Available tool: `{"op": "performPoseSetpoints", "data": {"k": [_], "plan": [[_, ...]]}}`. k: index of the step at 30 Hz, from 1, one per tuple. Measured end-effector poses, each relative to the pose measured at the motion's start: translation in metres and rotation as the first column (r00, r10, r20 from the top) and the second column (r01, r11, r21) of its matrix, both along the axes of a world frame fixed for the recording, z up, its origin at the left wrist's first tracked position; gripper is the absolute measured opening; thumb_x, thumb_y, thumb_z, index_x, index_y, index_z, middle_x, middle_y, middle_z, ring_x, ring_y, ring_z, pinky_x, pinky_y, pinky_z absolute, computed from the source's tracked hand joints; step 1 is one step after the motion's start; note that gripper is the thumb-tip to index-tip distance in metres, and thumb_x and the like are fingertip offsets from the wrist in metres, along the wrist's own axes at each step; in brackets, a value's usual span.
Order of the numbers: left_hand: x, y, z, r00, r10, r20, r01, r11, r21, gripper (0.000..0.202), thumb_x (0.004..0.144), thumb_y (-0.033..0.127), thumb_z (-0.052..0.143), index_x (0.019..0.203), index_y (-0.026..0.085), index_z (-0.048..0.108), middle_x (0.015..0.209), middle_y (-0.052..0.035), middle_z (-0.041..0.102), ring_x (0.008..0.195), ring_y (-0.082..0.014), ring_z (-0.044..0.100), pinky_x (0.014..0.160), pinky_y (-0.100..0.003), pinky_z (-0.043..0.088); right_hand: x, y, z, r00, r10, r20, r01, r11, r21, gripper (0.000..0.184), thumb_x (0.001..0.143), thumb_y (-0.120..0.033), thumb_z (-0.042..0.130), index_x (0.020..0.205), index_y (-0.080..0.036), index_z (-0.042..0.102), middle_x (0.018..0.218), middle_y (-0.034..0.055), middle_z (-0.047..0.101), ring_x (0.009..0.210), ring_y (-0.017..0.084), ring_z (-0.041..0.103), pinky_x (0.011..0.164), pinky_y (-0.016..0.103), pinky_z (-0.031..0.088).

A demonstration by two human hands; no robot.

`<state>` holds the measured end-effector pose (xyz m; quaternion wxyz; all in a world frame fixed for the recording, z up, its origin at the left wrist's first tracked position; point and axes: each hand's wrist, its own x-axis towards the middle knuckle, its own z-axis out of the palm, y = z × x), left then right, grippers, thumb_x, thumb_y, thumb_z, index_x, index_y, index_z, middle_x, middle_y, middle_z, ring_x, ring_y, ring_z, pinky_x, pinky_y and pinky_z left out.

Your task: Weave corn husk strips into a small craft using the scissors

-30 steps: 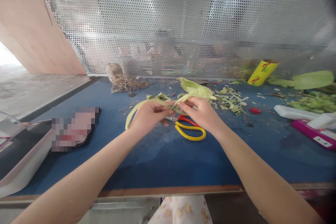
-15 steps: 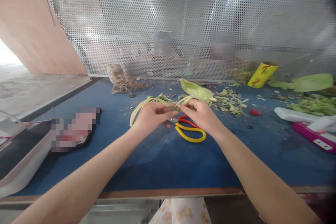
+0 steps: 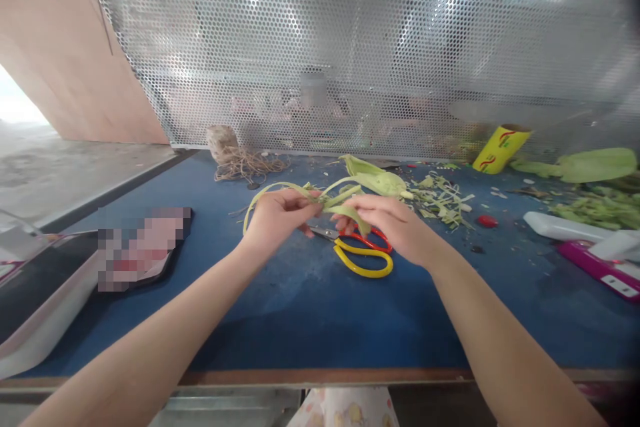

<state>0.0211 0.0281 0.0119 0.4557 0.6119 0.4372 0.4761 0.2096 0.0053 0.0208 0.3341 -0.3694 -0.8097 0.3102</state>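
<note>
My left hand (image 3: 277,221) is closed in a pinch on a bundle of pale green leaf strips (image 3: 341,196), above the middle of the table. One long strip curves back over its wrist. My right hand (image 3: 393,225) is closed at the right end of the same bundle, with a broad strip between its fingers. Below the hands lies a pair of scissors (image 3: 364,273) with one red and one yellow handle; its blades are partly hidden by the fingers. A larger pale green leaf (image 3: 383,182) rests just behind the hands.
Shredded leaf pieces (image 3: 443,200), a small red object (image 3: 487,221) and a yellow tube (image 3: 501,150) lie to the right, near a purple-and-white power strip (image 3: 597,263). A twine spool (image 3: 221,142) stands back left. A blurred phone-like object (image 3: 155,247) and perforated metal screen (image 3: 320,33) border the space.
My right hand has shifted its hold, turning a broad strip downward, and its fingers sit more to the front. My left hand keeps its pinch. The view has tilted slightly upward.
</note>
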Motion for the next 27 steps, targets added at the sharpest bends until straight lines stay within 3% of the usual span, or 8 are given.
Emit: {"op": "performPoseSetpoints", "data": {"k": [2, 4, 7, 15, 20, 22, 25, 27], "plan": [[0.001, -0.002, 0.001, 0.999, -0.032, -0.017, 0.032, 0.998, -0.047, 0.017, 0.06, 0.025, 0.067, 0.071, 0.011, 0.067, 0.075, -0.0058, 0.068, 0.062, -0.0148, 0.061, 0.044, -0.021, 0.051, -0.001, -0.001, -0.002, 0.995, -0.031, 0.097, 0.012, 0.982, 0.189, 0.026, 0.081, -0.012, 0.034, 0.088, -0.019, 0.058, 0.093, 0.0046, 0.059, 0.086, 0.015, 0.055, 0.077, 0.029, 0.043], [0.003, -0.004, 0.001, 0.999, -0.043, -0.014, 0.042, 0.996, -0.074, 0.015, 0.06, 0.023, 0.066, 0.069, 0.011, 0.066, 0.076, -0.0055, 0.068, 0.059, -0.014, 0.06, 0.044, -0.022, 0.052, -0.004, -0.001, -0.006, 0.987, -0.071, 0.147, 0.028, 0.961, 0.276, 0.018, 0.08, -0.015, 0.041, 0.09, -0.02, 0.055, 0.092, 0.0039, 0.059, 0.08, 0.014, 0.055, 0.071, 0.028, 0.044], [0.004, -0.005, 0.0, 0.998, -0.054, -0.021, 0.052, 0.996, -0.078, 0.009, 0.06, 0.02, 0.064, 0.064, 0.012, 0.064, 0.07, -0.003, 0.066, 0.055, -0.012, 0.059, 0.045, -0.023, 0.052, -0.008, 0.0, -0.012, 0.981, -0.134, 0.14, 0.1, 0.969, 0.227, 0.018, 0.079, -0.023, 0.05, 0.097, -0.023, 0.047, 0.082, 0.0001, 0.06, 0.059, 0.01, 0.054, 0.054, 0.023, 0.042], [0.007, -0.008, -0.003, 0.975, -0.191, -0.113, 0.178, 0.977, -0.114, 0.004, 0.062, 0.015, 0.06, 0.059, 0.013, 0.062, 0.056, 0.0026, 0.058, 0.047, -0.008, 0.053, 0.044, -0.021, 0.053, -0.006, 0.004, -0.014, 0.946, -0.291, 0.142, 0.221, 0.901, 0.374, 0.014, 0.076, -0.03, 0.057, 0.088, -0.023, 0.055, 0.082, 0.0007, 0.063, 0.069, 0.014, 0.058, 0.059, 0.025, 0.042], [0.008, -0.009, -0.004, 0.974, -0.206, -0.09, 0.195, 0.973, -0.121, 0.009, 0.062, 0.012, 0.057, 0.054, 0.014, 0.06, 0.056, 0.0028, 0.057, 0.051, -0.0089, 0.055, 0.046, -0.021, 0.055, -0.006, 0.003, -0.01, 0.949, -0.26, 0.18, 0.17, 0.898, 0.405, 0.009, 0.076, -0.03, 0.058, 0.08, -0.022, 0.059, 0.079, 0.0006, 0.062, 0.069, 0.013, 0.056, 0.059, 0.024, 0.04], [0.009, -0.009, -0.004, 0.978, -0.192, -0.083, 0.182, 0.976, -0.118, 0.009, 0.062, 0.012, 0.058, 0.053, 0.015, 0.06, 0.056, 0.0027, 0.058, 0.051, -0.009, 0.055, 0.046, -0.021, 0.055, -0.007, 0.002, -0.009, 0.942, -0.27, 0.198, 0.142, 0.858, 0.494, 0.007, 0.078, -0.026, 0.055, 0.076, -0.021, 0.06, 0.082, 0.0024, 0.061, 0.073, 0.014, 0.055, 0.064, 0.026, 0.04], [0.01, -0.009, -0.006, 0.98, -0.174, -0.091, 0.163, 0.98, -0.116, 0.006, 0.061, 0.015, 0.061, 0.055, 0.015, 0.061, 0.057, 0.0026, 0.058, 0.05, -0.0091, 0.055, 0.045, -0.021, 0.054, -0.009, 0.0, -0.008, 0.914, -0.357, 0.193, 0.149, 0.738, 0.658, 0.009, 0.078, -0.024, 0.054, 0.072, -0.021, 0.06, 0.089, 0.0048, 0.061, 0.086, 0.02, 0.05, 0.076, 0.033, 0.036], [0.01, -0.009, -0.008, 0.977, -0.189, -0.101, 0.177, 0.978, -0.109, 0.004, 0.061, 0.016, 0.062, 0.057, 0.015, 0.061, 0.056, 0.003, 0.057, 0.05, -0.0092, 0.054, 0.045, -0.022, 0.054, -0.01, 0.001, -0.009, 0.907, -0.372, 0.198, 0.143, 0.713, 0.686, 0.009, 0.078, -0.024, 0.054, 0.071, -0.022, 0.059, 0.087, 0.0042, 0.062, 0.09, 0.021, 0.049, 0.08, 0.037, 0.031]]}}
